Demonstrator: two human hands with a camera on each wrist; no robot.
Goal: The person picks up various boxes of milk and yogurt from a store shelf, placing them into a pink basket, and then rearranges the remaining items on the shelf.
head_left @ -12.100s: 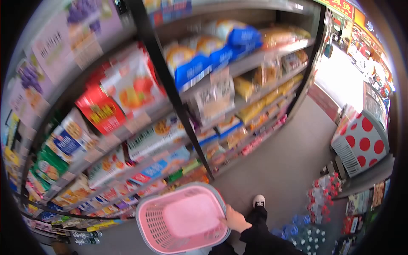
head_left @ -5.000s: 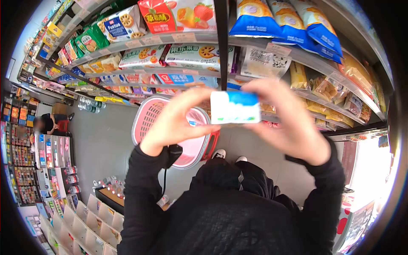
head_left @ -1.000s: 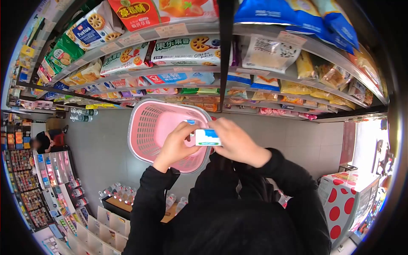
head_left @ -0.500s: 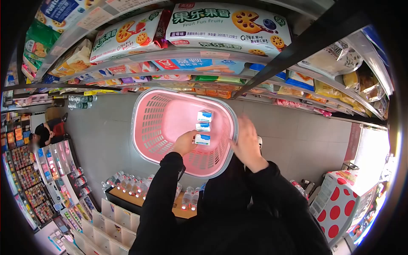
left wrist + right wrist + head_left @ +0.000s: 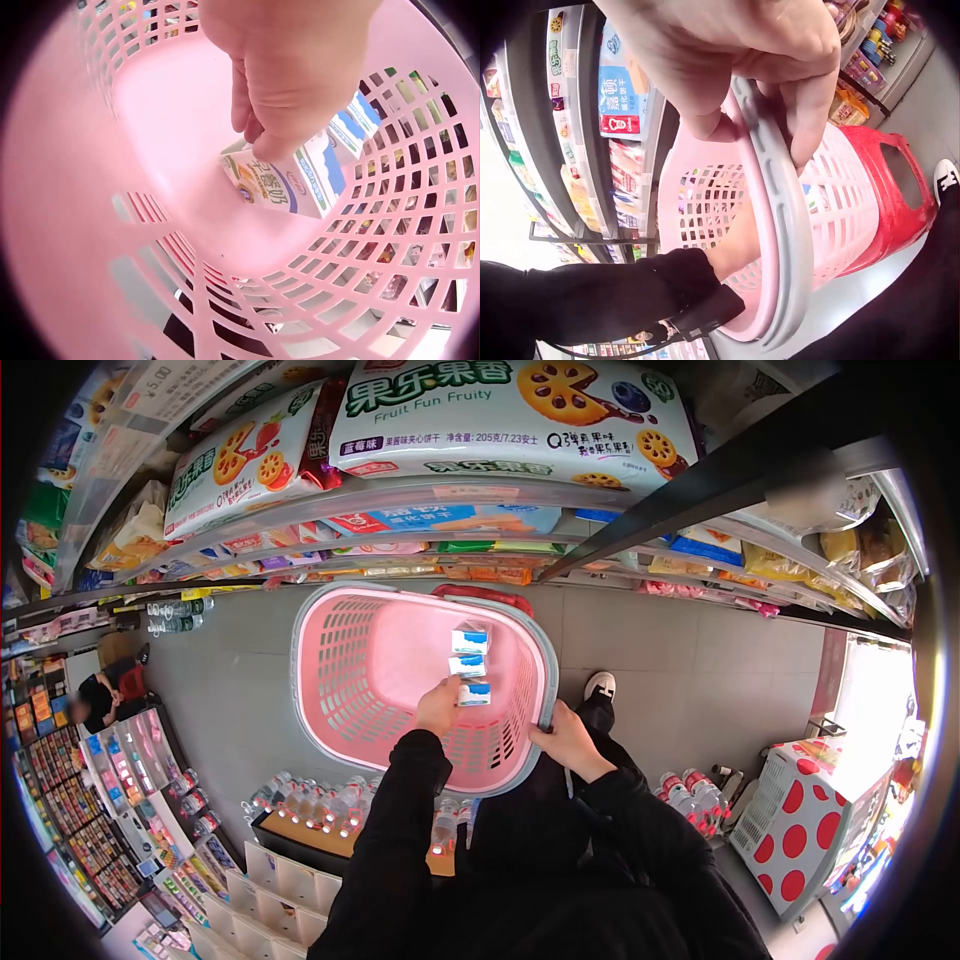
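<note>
In the head view, a pink plastic basket with slotted walls holds several small blue-and-white milk cartons in a row. My left hand is down inside it, holding the nearest milk carton. Two more milk cartons stand just beyond. The left wrist view shows the thumb and fingers of my left hand at the top end of that milk carton, low over the basket's floor. My right hand grips the basket's pink rim and folded grey handle, thumb inside and fingers outside.
A red stool stands under the basket. Shelves of packaged biscuits rise in front. Water bottles line a low ledge at lower left; more bottles and a red-dotted cabinet are at right. A seated person is far left.
The basket was bare, then a milk carton was held up in both hands and lowered into the basket by the left. The right hand let go of it and now grips the rim.
</note>
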